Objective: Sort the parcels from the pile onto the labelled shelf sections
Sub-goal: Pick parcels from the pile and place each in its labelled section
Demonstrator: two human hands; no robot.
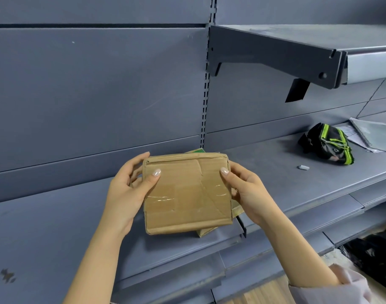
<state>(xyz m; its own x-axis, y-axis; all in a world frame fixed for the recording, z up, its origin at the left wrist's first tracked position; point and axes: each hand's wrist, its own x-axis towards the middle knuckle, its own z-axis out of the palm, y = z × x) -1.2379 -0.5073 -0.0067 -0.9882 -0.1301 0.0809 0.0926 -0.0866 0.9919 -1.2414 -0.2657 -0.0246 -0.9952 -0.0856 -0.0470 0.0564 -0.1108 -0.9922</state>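
Over the middle shelf (pixel 56 227), just in front of the back panel, the left hand (pixel 126 194) has its thumb on the top face of a brown cardboard parcel (pixel 187 194), with its fingers wrapped round the left edge. The parcel is flat, squarish, taped over and a bit creased. It's tipped up toward the camera, right over a second parcel (pixel 206 232) lying on the shelf. Can't tell if the two touch. The right hand (pixel 244 191) mirrors the left, thumb on top and fingers tucked behind the right edge, so both hands are gripping it.

My guess is it's pretty light and fairly stiff, though the dented board could give if squeezed hard. The tape patches look slick, so I'd hold it by the two side edges, not the shiny bits.

Further right on that shelf there's a small white lump (pixel 303 167), a black and neon green pouch (pixel 328 143) and a spiral notebook (pixel 371 132). No section labels visible from here.
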